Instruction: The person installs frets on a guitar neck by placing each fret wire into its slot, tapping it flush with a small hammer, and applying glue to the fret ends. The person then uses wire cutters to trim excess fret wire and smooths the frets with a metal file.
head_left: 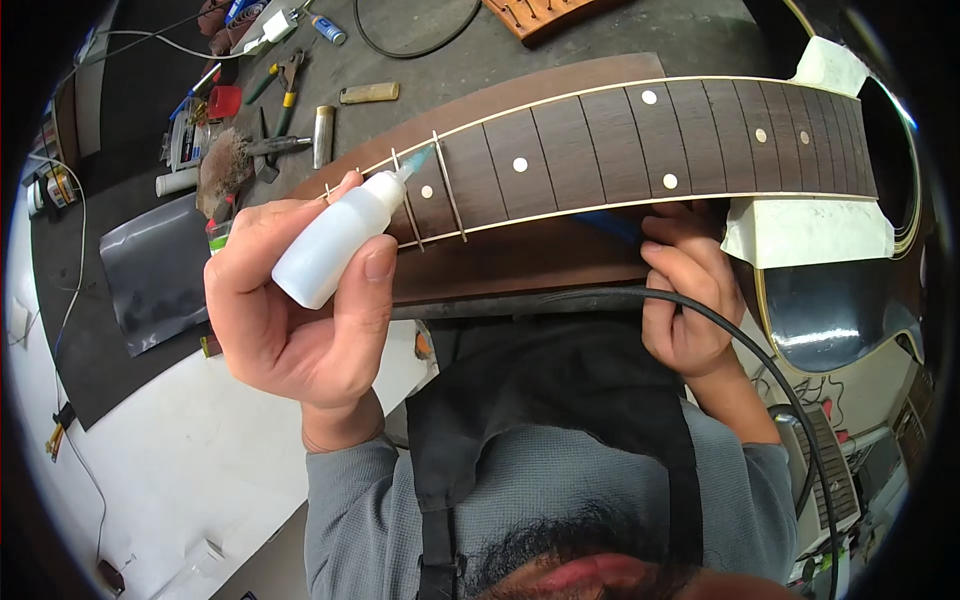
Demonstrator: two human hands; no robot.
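My left hand (300,300) grips a translucent white squeeze bottle (335,240), its pale blue nozzle (420,160) angled over the dark guitar fretboard (580,150) between raised metal fret wires (450,190). Whether the tip touches is unclear. The fretboard has white dot inlays and slots along its right part. Pale masking tape (805,230) covers part of the glossy dark guitar body (835,310). My right hand (690,290) is curled closed against the fretboard's lower edge; what its fingers grip is hidden.
A dark bench mat (440,70) holds green-handled pliers (288,80), a hammer (290,143), a small wooden-handled piece (370,93), a wooden block (540,15) and a dark sheet (150,270). A black cable (735,330) arcs past my right hand. A white surface (220,460) lies lower left.
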